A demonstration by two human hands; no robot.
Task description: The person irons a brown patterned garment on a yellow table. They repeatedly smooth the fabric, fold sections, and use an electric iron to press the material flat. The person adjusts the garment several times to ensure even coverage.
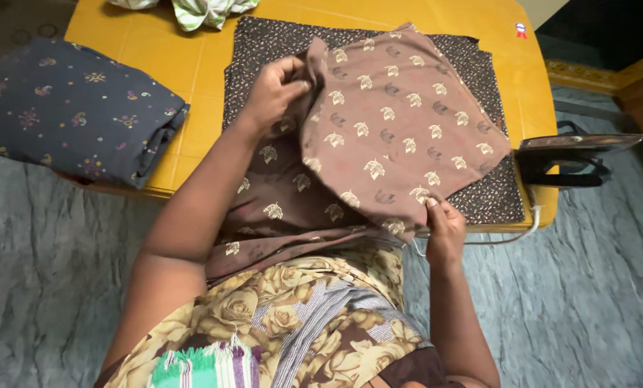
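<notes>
2 hands (275,90) (443,230) pinching brown cloth (400,122)

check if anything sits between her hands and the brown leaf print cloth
Nothing visible does. The left hand already grips a bunched top edge of the brown cloth, and the right hand pinches its lower corner. The iron stands off to the side at the table edge.

The left hand (277,90) reaches forward on an outstretched arm, fingers pinched shut; the right hand (443,228) pinches nearer the body.
</notes>
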